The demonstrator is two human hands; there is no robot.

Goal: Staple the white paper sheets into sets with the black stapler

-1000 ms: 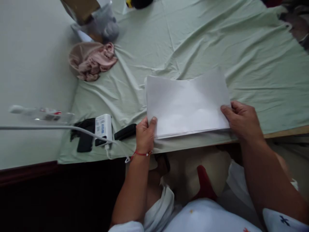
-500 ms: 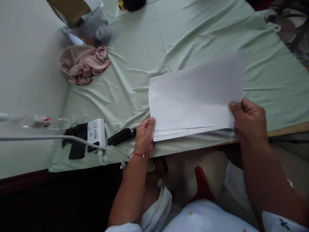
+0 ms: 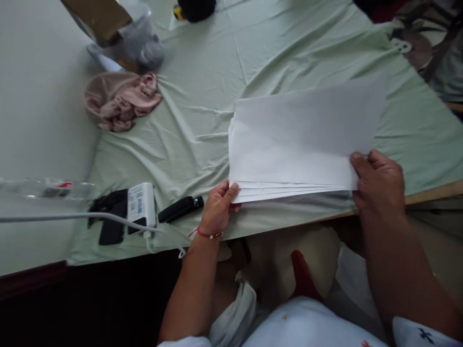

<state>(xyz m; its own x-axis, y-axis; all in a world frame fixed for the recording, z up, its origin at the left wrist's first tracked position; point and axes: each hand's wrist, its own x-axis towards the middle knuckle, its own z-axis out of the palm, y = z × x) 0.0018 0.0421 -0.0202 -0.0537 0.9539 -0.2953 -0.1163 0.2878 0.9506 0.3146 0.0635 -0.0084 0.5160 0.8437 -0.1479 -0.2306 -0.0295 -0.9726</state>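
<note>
Several white paper sheets (image 3: pixel 296 140) are held over the green cloth, their lower edges slightly fanned toward my body. My left hand (image 3: pixel 219 207), with a red string bracelet at the wrist, pinches their lower left corner, thumb on top. On the right edge, near the lower corner, my right hand (image 3: pixel 378 180) is closed with its thumb over the sheets. The far right part of the top sheet rises and looks greyer than the rest. Left of my left hand lies a black stapler-like object (image 3: pixel 181 208).
A green cloth (image 3: pixel 202 140) covers the table. At left are a white box-shaped device (image 3: pixel 141 205) with a cable, a black phone-like object (image 3: pixel 113 224), and a clear bottle (image 3: pixel 47 189). Pink fabric (image 3: pixel 123 101) and a plastic bag (image 3: pixel 141 46) lie farther back.
The sheets have shifted slightly right and away from me, with their lower edges more fanned. My left thumb now lies over the corner, and my right hand has moved slightly right.
</note>
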